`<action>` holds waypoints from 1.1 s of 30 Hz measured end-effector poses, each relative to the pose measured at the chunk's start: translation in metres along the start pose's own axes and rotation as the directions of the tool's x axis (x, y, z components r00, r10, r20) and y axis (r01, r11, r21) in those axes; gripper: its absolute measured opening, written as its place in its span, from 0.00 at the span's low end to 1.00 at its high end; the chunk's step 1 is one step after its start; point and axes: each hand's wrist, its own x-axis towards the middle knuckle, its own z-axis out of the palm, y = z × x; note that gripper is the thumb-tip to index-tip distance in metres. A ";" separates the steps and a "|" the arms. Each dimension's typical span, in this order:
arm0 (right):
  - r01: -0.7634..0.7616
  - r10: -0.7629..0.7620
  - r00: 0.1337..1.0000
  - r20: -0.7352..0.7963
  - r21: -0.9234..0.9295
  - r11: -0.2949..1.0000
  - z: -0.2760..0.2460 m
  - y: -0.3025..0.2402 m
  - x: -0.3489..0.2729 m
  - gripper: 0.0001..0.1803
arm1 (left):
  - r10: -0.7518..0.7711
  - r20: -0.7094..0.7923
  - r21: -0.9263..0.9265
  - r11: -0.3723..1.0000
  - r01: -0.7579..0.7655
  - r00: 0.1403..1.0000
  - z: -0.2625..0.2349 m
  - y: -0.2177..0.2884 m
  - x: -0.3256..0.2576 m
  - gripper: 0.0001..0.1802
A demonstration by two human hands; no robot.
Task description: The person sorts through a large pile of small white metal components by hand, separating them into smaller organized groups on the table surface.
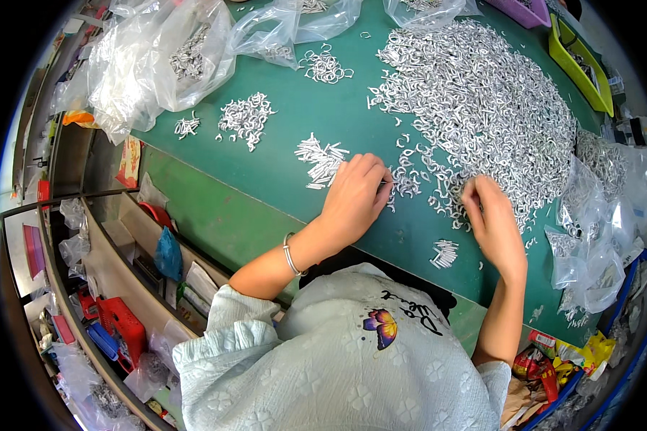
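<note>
A large heap of small silvery metal parts (482,108), many of them curved, spreads across the green table (280,100). My right hand (492,219) is at the heap's near edge, fingers curled together and pointing down among the parts. My left hand (356,194) rests by a loose strip of curved pieces (407,181), its fingers bent inward. Whatever either hand pinches is hidden or too small to name. Just beyond the left hand lies a pile of short straight metal pins (320,156). A smaller cluster of pins (445,253) sits left of my right wrist.
Farther left are small piles of curved parts (246,118), short pieces (187,127) and open rings (325,66). Clear plastic bags (158,68) line the far left edge; more bags (589,230) lie at right. A yellow-green bin (581,68) stands far right, shelving (133,266) at left.
</note>
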 end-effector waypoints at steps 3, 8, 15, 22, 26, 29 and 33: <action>0.036 -0.044 0.994 0.100 0.081 0.996 0.008 -0.003 -0.031 0.04 | 0.034 0.000 -0.074 0.997 -0.034 0.999 0.001 0.009 0.000 0.09; 0.034 -0.035 0.995 0.093 0.018 0.999 0.012 -0.008 -0.042 0.08 | 0.125 0.136 -0.166 0.981 -0.101 0.983 0.015 0.036 -0.015 0.09; -0.007 -0.038 0.976 -0.216 -0.203 0.979 0.039 0.001 0.015 0.05 | 0.234 0.230 -0.193 0.962 -0.191 0.945 0.045 0.055 -0.033 0.07; 0.070 -0.121 0.977 -0.178 -0.271 0.960 0.039 0.009 0.022 0.06 | 0.282 0.248 -0.232 0.946 -0.225 0.927 0.040 0.053 -0.033 0.11; 0.066 -0.093 0.990 -0.108 -0.233 0.970 0.013 0.001 -0.010 0.06 | 0.183 0.173 -0.242 0.960 -0.138 0.968 0.031 0.050 -0.030 0.12; 0.111 -0.123 0.992 -0.021 -0.302 0.947 0.015 0.002 -0.036 0.06 | 0.137 0.159 -0.222 0.970 -0.100 0.978 0.029 0.047 -0.027 0.15; 0.140 -0.151 0.988 -0.015 -0.304 0.942 0.018 0.004 -0.053 0.05 | 0.137 0.162 -0.237 0.967 -0.096 0.977 0.037 0.051 -0.025 0.18</action>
